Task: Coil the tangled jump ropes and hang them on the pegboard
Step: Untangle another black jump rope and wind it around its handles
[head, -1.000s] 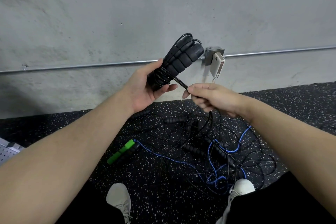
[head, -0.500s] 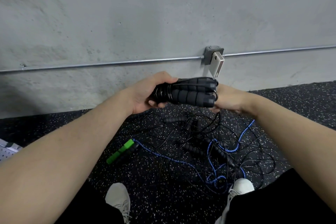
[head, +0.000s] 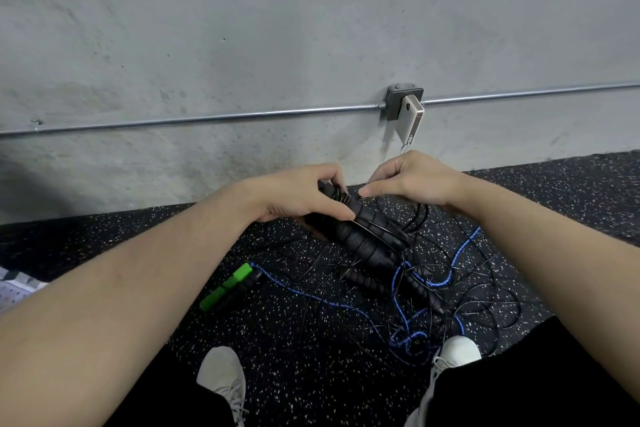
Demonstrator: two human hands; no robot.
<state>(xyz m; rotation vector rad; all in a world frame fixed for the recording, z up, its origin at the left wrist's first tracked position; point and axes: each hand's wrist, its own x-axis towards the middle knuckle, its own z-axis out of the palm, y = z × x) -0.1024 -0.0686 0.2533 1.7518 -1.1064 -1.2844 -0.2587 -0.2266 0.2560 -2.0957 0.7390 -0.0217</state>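
My left hand (head: 298,194) grips the upper end of a black jump rope bundle (head: 367,239), its foam handles pointing down and to the right with thin cord wound round them. My right hand (head: 412,177) is just right of the bundle's top, pinching the thin black cord there. On the floor below lies a tangle of black ropes (head: 433,288), a blue rope (head: 401,291) and green handles (head: 227,286). A corner of a white pegboard (head: 14,288) shows at the left edge.
A concrete wall with a metal conduit (head: 207,118) and a junction box holding a white device (head: 410,118) is straight ahead. My white shoes (head: 221,378) stand on the speckled black rubber floor (head: 104,239), close to the tangle.
The bundle has swung from pointing up, through level, to pointing down and right, and both hands have lowered. My right hand has moved from the bundle's far end to its top.
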